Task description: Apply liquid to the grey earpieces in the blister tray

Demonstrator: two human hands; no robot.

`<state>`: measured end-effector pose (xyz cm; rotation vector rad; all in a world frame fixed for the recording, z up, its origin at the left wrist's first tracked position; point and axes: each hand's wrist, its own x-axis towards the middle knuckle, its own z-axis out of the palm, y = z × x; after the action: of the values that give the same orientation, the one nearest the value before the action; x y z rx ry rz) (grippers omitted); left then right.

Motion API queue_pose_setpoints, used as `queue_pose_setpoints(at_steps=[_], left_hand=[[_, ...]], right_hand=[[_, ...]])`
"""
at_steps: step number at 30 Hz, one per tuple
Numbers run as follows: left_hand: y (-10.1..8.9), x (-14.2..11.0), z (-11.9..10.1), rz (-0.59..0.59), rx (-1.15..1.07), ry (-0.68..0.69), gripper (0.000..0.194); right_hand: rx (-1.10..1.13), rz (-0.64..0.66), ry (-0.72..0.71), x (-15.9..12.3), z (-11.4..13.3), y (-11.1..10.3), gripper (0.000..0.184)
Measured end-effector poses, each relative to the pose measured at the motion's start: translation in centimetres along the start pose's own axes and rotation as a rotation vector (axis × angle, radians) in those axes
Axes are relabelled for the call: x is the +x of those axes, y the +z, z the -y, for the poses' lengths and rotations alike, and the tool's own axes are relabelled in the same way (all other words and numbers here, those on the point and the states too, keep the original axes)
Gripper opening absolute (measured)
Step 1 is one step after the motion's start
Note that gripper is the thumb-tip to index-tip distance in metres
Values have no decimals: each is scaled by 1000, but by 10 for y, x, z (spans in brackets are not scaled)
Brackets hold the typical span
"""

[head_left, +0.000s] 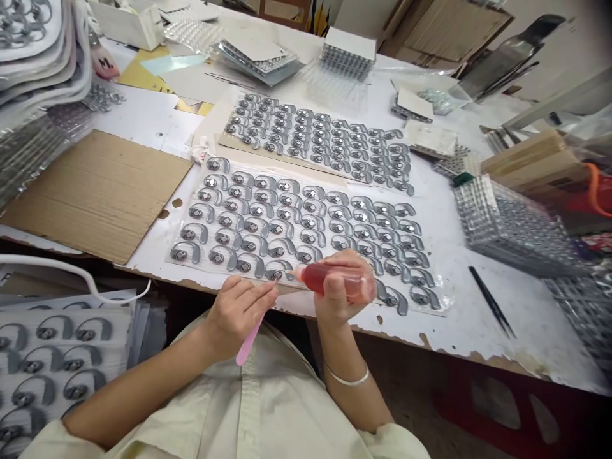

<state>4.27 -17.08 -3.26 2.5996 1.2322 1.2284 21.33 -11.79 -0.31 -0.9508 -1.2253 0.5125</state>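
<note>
My right hand (340,299) is wrapped around a small squeeze bottle (337,282) of red liquid, tipped on its side. Its narrow nozzle points left, close to a grey curved metal piece (278,269) in the front row. My left hand (239,312) is closed on a pink stick (249,344), whose handle hangs down below the fingers; the fingertips are beside that same piece. Under both hands lies a pale ribbed sheet (329,268) carrying rows of these hook-shaped pieces, each with a round dark setting. Whether liquid is leaving the nozzle cannot be seen.
A second sheet of pieces (315,137) lies behind. Brown cardboard (100,191) is at left, near stacked trays (38,57). Black tweezers (491,303) lie at right beside packs of clear strips (516,223). More sheets (62,357) sit below the table's left edge.
</note>
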Motion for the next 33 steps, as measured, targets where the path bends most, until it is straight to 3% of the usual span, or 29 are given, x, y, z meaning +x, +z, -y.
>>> queue_pose_setpoints(at_steps=[12, 33], left_hand=[[-7, 14, -12, -25, 162, 73, 15], [-9, 15, -13, -7, 154, 67, 14]], right_hand=[[-89, 228, -59, 0, -2, 1, 15], [-108, 225, -120, 0, -2, 4, 15]])
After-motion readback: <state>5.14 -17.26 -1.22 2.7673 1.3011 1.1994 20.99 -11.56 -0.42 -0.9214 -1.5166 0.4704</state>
